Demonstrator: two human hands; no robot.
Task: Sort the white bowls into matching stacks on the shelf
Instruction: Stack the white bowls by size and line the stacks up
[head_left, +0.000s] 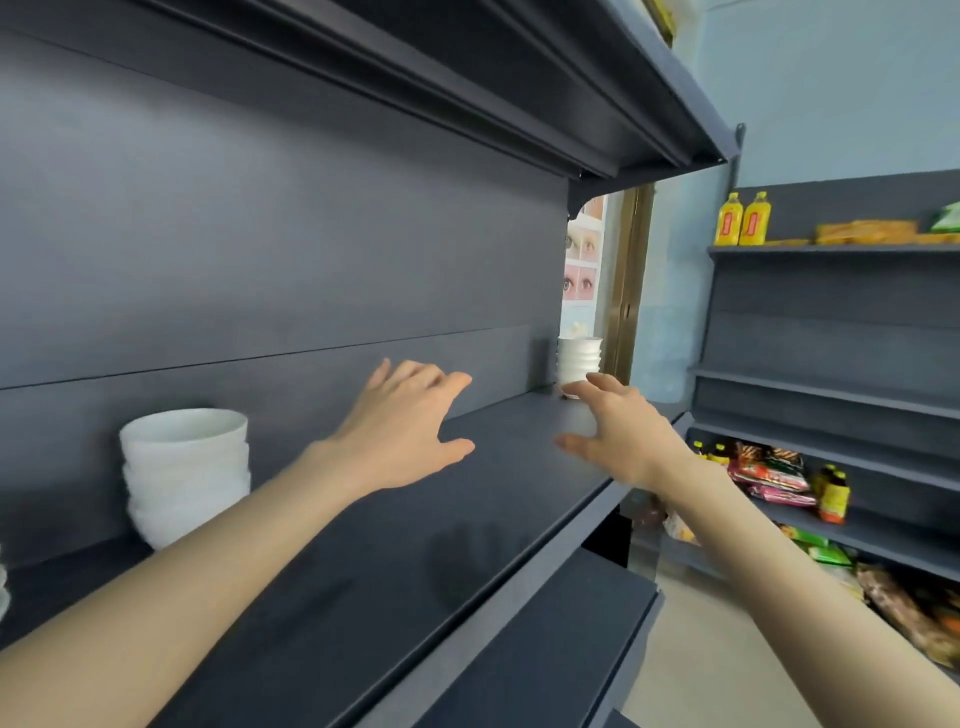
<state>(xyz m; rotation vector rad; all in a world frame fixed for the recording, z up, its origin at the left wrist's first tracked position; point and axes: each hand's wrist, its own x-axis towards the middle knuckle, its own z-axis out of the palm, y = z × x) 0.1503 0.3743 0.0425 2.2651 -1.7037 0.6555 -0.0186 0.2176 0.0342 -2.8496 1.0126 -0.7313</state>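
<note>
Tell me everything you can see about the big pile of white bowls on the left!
The pile of white bowls is several round bowls nested one inside another, upright, openings up. They look smooth and glossy, like ceramic; the count is hard to tell. It stands on the dark shelf, toward the back, at the left. The left hand hovers apart from it, not touching.

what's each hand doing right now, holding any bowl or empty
Left hand: open, fingers spread above the shelf, holding nothing.
Right hand: open, reaching toward the far stack of white bowls, holding nothing.
</note>
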